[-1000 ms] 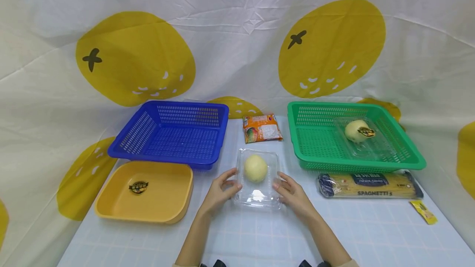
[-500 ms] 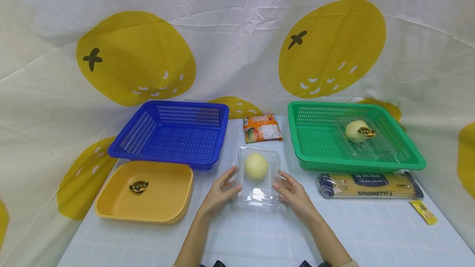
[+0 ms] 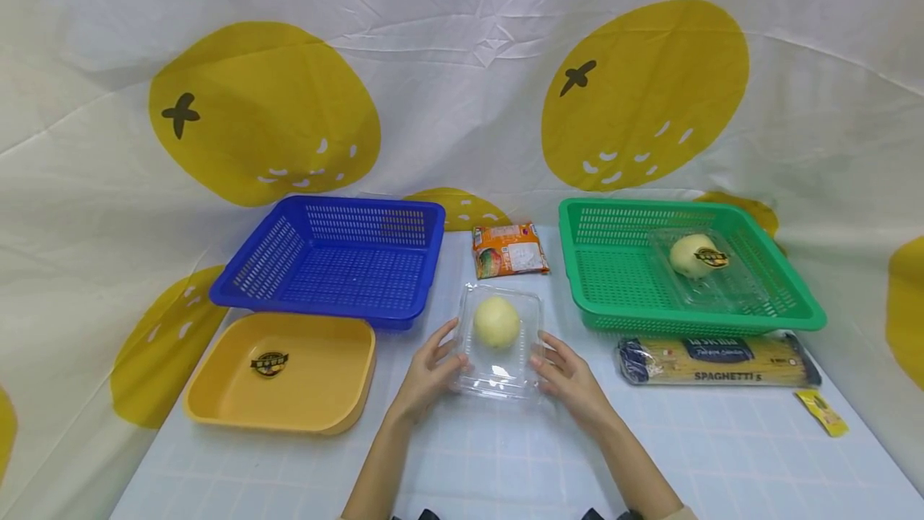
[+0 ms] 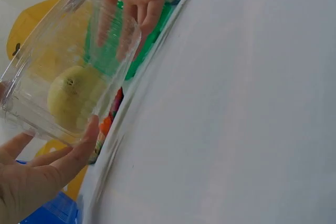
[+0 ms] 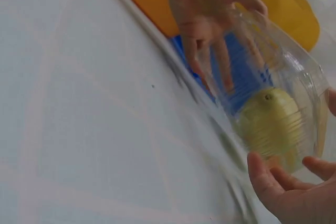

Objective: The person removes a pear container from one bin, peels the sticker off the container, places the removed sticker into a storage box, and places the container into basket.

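A clear plastic clamshell box [image 3: 500, 378] with a round yellow-green fruit [image 3: 496, 322] inside sits at the table's middle, held between both hands. My left hand [image 3: 431, 371] grips its left side and my right hand [image 3: 566, 375] grips its right side. In the left wrist view the box [image 4: 63, 51] is tilted and off the white table, my left hand's thumb [image 4: 79, 148] is at its near edge, and the fruit [image 4: 73, 95] shows through the wall. In the right wrist view my right hand [image 5: 289, 192] holds the box [image 5: 286, 72] from below, the fruit [image 5: 268, 116] inside.
A blue basket [image 3: 339, 259] and a yellow tray [image 3: 289, 371] stand at the left. A green basket [image 3: 613, 271] at the right holds another boxed fruit [image 3: 696, 255]. An orange packet [image 3: 509, 249], a spaghetti pack [image 3: 718, 359] and a small yellow sachet [image 3: 823, 412] lie on the table.
The clear box has risen slightly off the table and shifted a little away from me, with both hands staying on its sides.
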The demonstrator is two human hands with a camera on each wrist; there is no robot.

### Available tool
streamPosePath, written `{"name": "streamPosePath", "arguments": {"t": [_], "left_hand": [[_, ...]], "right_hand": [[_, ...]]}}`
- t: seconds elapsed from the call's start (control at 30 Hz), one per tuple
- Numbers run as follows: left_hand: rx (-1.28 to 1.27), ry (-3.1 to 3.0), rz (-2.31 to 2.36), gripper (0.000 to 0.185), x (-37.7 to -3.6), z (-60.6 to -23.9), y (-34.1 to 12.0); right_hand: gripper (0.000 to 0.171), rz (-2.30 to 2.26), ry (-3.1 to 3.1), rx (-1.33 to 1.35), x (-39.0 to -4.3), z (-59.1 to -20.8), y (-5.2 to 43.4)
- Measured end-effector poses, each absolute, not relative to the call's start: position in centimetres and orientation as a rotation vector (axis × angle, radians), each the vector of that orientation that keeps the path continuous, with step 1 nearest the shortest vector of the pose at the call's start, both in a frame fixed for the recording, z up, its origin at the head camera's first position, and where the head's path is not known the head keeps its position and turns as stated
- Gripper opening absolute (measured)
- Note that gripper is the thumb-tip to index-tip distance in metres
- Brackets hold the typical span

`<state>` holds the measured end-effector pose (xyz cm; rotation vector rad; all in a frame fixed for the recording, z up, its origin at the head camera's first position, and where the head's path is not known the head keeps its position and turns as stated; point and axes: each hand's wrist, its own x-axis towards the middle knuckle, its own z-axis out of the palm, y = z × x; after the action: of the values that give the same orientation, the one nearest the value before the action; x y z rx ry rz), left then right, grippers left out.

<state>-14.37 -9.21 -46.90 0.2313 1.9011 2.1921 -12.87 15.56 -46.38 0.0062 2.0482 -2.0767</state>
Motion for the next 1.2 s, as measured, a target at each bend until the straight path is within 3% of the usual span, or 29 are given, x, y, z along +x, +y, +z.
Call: {"name": "streamPosePath", "arguments": {"t": [0.33,0.57,1.2], "left_hand": [[0.255,1.895,2.353,0.058,-14.3,-45.5,-10.0],[0.378,1.878,2.387,0.057,-14.1,-43.5,-11.0],[0.327,1.973,2.49,0.051,-14.8,-37.5,-16.5]], "right_hand": [[0.052,-2.196,1.928,-0.125,-12.9,-45.7,15.7],[0.055,-2.243,1.866,-0.098,-13.1,-46.2,15.6],[0.058,-2.058,2.043,-0.095,-13.2,-47.4,15.4]]}}
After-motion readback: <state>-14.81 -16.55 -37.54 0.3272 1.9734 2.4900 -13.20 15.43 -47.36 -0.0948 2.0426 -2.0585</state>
